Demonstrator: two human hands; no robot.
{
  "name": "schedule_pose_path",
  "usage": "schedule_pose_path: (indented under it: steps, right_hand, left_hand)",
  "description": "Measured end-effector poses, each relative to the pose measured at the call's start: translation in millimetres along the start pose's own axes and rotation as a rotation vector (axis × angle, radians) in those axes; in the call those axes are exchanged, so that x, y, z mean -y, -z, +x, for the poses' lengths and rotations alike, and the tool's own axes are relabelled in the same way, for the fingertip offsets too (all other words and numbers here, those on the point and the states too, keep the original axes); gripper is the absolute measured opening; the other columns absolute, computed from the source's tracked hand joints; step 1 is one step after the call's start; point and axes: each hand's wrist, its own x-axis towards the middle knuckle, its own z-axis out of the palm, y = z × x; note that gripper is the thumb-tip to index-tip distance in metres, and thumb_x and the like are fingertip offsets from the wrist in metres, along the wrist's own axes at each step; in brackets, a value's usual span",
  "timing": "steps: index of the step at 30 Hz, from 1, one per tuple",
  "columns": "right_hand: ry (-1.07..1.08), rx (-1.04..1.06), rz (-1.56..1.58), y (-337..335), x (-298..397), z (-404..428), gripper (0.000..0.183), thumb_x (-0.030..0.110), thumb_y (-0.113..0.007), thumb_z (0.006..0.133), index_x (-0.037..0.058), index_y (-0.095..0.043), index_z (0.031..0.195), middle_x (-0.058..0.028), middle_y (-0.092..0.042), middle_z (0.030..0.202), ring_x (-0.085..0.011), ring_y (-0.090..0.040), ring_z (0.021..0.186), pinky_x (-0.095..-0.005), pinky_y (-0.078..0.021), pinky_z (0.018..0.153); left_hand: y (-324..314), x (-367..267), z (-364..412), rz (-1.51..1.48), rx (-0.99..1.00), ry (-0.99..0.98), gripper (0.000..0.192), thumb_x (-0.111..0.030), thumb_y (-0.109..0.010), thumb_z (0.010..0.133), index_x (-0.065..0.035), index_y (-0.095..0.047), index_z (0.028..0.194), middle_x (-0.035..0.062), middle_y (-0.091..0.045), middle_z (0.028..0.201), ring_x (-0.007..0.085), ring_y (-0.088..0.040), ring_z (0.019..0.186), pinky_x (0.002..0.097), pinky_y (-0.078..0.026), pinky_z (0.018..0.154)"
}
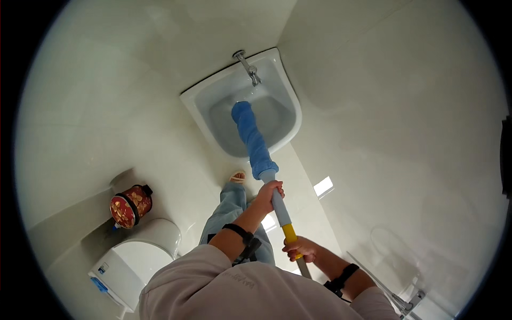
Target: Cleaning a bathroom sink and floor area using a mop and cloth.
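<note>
A twist mop with a wrung blue cloth head (253,138) slants across the front rim of a white wall-mounted washbasin (298,114). Its far end is down in the bowl, below and a little left of a chrome tap (250,70). Around the grey sleeve of the mop handle (282,210), just under the cloth, my left hand (272,196) is closed. Lower down, my right hand (301,248) grips the handle at its yellow collar (289,232). Below that hand the grey pole (304,269) runs towards my body.
On the left stand a red flowered pedal bin (132,206) and a white toilet (136,268) with its lid down. A pale wall (380,120) rises close on the right. Metal shower fittings (408,302) are at lower right. My sandalled foot (238,177) is below the basin.
</note>
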Motion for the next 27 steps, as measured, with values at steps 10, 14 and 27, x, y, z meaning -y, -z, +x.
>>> schedule_pose_path:
  steps: [10, 14, 27]
  right_hand:
    - [0.011, -0.004, 0.166, -21, -5, 8, 0.022, -0.001, -0.059, 0.072, 0.0107, -0.04, 0.073, 0.0022, -0.036, 0.051, -0.0085, -0.037, 0.041, -0.0224, -0.0349, 0.04]
    - [0.053, -0.05, 0.059, -14, -6, 11, 0.02, 0.004, -0.063, 0.071, 0.009, -0.044, 0.074, -0.0001, -0.043, 0.056, -0.0102, -0.043, 0.045, -0.0231, -0.0398, 0.044]
    - [0.012, -0.691, -0.657, -2, 0, 33, 0.038, 0.03, -0.076, 0.061, 0.0021, -0.051, 0.07, -0.0052, -0.054, 0.056, -0.013, -0.053, 0.048, -0.0244, -0.0444, 0.044]
  left_hand:
    - [10, -3, -5, -0.296, 0.358, 0.039, 0.008, -0.007, -0.055, 0.075, -0.008, -0.047, 0.076, -0.0024, -0.041, 0.061, 0.007, -0.044, 0.054, 0.0218, -0.043, 0.054]
    - [2, -1, -3, -0.135, 0.208, 0.025, 0.011, -0.008, -0.057, 0.074, -0.0074, -0.047, 0.077, -0.0012, -0.042, 0.06, 0.0081, -0.044, 0.053, 0.0226, -0.042, 0.052]
    - [-5, 31, 15, 0.359, -0.327, -0.254, 0.02, -0.006, -0.061, 0.065, 0.0007, -0.047, 0.078, 0.0065, -0.048, 0.056, 0.0156, -0.049, 0.047, 0.0291, -0.043, 0.044]
